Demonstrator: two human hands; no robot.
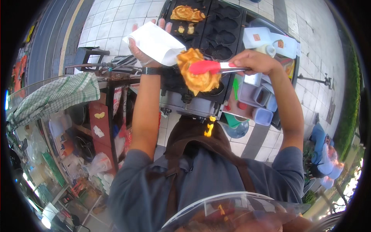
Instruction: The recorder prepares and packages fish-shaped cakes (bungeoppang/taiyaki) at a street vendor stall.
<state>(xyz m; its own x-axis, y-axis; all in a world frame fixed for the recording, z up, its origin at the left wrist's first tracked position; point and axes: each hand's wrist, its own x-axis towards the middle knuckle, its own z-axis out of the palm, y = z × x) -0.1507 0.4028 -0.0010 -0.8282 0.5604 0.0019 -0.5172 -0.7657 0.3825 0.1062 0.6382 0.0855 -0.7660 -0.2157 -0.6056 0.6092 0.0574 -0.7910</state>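
In my left hand [139, 51], which wears a clear plastic glove, lies a white paper bag [158, 42], its mouth facing right. My right hand [256, 61] is bare and shut on tongs [207, 67] with red tips. A golden fish-shaped waffle [200, 81] hangs in the tongs, its upper left edge right by the bag's mouth; whether they touch I cannot tell. Below them spreads a black griddle with fish-shaped molds [221, 37]. Another fish-shaped waffle [187, 14] rests on its far left plate, with small baked scraps [190, 28] nearer me.
Right of the griddle stand plastic tubs [262, 116], a squeeze bottle [268, 50] and white containers [256, 37]. A checked cloth [58, 97] hangs over the cart's rail at left. Gas knobs [165, 111] line the griddle's front. People [324, 156] are at far right.
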